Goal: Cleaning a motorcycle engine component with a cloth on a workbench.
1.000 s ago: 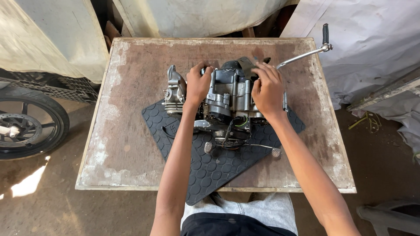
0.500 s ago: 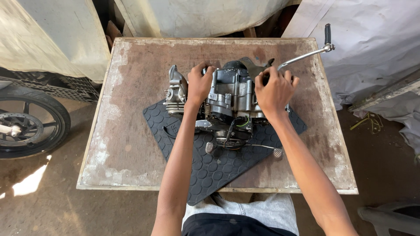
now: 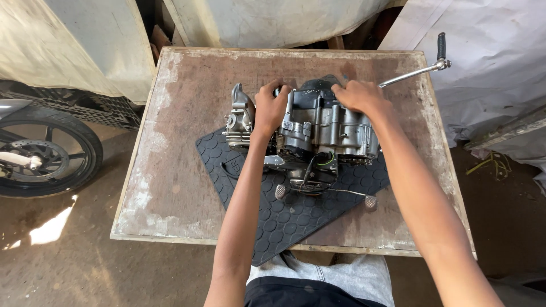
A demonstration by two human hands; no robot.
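Standing at the near edge of the bench (image 3: 170, 187), the person shows grey trousers (image 3: 335, 276) at the bottom of the view, with both bare forearms stretching forward over the worn wooden top. Nearest on the bench lies a black rubber mat (image 3: 284, 222) with a pattern of round studs, turned at an angle so one corner hangs over the near edge. A thin metal lever (image 3: 347, 194) with a ribbed pad at each end rests on the mat just in front of the engine (image 3: 318, 133). The engine, a grey metal motorcycle block with a finned part at its left end, sits on the far half of the mat, near the middle of the bench.

The left hand (image 3: 271, 109) grips the top of the engine just right of the finned part, its fingers curled over the far side and closed on the metal. The right hand (image 3: 357, 95) lies on the engine's upper right, palm down, fingers bent over the dark rounded cover; whether they clamp it or only rest there cannot be told.

Farther off, a chrome crank arm (image 3: 415, 72) with a black rubber tip sticks out from behind the engine toward the bench's far right corner. Left of the bench, on the dirt floor, stands a motorcycle wheel (image 3: 48, 153), and pale tarpaulin (image 3: 273, 23) hangs behind.
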